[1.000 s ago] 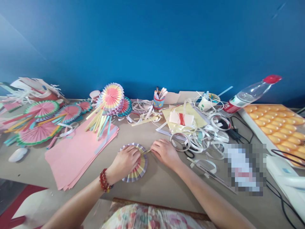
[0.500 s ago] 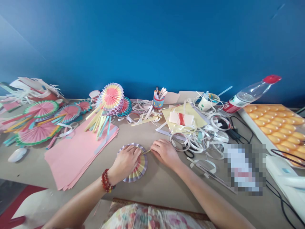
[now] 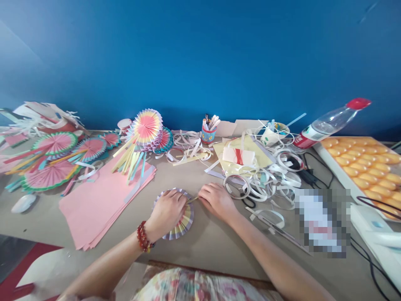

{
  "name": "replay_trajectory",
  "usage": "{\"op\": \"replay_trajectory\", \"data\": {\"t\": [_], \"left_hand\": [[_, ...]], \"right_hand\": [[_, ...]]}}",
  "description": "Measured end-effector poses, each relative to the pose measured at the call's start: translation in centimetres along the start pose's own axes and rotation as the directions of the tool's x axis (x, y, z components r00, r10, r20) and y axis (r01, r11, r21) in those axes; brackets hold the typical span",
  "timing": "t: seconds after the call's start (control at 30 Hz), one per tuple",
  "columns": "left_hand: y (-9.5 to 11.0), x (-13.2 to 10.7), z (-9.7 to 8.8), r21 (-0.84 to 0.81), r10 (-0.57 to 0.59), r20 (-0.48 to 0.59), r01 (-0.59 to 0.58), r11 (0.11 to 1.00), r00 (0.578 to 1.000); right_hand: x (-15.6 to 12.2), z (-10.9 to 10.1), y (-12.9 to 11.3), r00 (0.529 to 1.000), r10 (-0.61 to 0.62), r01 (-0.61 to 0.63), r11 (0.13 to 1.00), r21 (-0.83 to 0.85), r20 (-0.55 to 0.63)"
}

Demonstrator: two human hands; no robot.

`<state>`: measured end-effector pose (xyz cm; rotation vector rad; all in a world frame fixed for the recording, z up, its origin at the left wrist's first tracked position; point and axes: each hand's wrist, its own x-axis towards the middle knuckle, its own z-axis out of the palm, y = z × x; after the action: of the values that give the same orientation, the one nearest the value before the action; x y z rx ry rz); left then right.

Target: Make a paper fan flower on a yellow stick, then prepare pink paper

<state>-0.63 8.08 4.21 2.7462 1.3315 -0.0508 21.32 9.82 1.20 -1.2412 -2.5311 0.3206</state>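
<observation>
A round pleated paper fan (image 3: pixel 184 223) in lilac, yellow and pink lies flat on the table in front of me. My left hand (image 3: pixel 171 209) covers its upper left part, fingers curled down and pressed on the folds. From the fan's right edge a narrow yellowish stick-like strip (image 3: pixel 192 200) runs out to the right. Its outer end is pinched in my right hand (image 3: pixel 216 200), which rests on the table just beside the fan. Both sets of fingertips are partly hidden, as is the fan's middle.
Pink paper sheets (image 3: pixel 90 200) lie to the left, near finished fans (image 3: pixel 56 144) and a white mouse (image 3: pixel 24 203). Behind stands a pen cup (image 3: pixel 208 134). Tape rolls (image 3: pixel 237 186), curled white strips (image 3: pixel 266 188), a tilted bottle (image 3: pixel 328 123) and black cables (image 3: pixel 326 184) crowd the right.
My left hand and wrist have shifted very slightly to the right over the fan. The right hand, the strip and the fan look nearly unmoved.
</observation>
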Motion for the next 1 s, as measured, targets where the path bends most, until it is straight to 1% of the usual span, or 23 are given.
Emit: {"op": "replay_trajectory", "data": {"t": [0.23,0.43,0.57,0.77,1.0], "left_hand": [[0.5,0.7,-0.3,0.005,-0.040,-0.044,0.040,0.999,0.998],[0.6,0.9,-0.1,0.033,0.022,-0.077,-0.019,0.999,0.997],[0.4,1.0,0.1,0.035,0.052,-0.076,-0.050,0.998,0.996],[0.3,1.1,0.4,0.042,0.028,-0.059,-0.025,0.999,0.998],[0.0,1.3,0.6,0.068,0.096,-0.031,-0.094,0.993,0.995]], "right_hand": [[0.1,-0.2,-0.1,1.000,-0.003,0.003,1.000,-0.011,-0.004],[0.0,0.0,-0.1,1.000,-0.007,0.007,1.000,-0.023,-0.005],[0.0,0.0,-0.1,1.000,-0.007,0.006,1.000,-0.031,-0.008],[0.0,-0.1,-0.1,1.000,-0.008,0.008,0.999,-0.034,-0.005],[-0.1,-0.2,-0.1,1.000,-0.011,0.011,1.000,-0.028,0.006]]}}
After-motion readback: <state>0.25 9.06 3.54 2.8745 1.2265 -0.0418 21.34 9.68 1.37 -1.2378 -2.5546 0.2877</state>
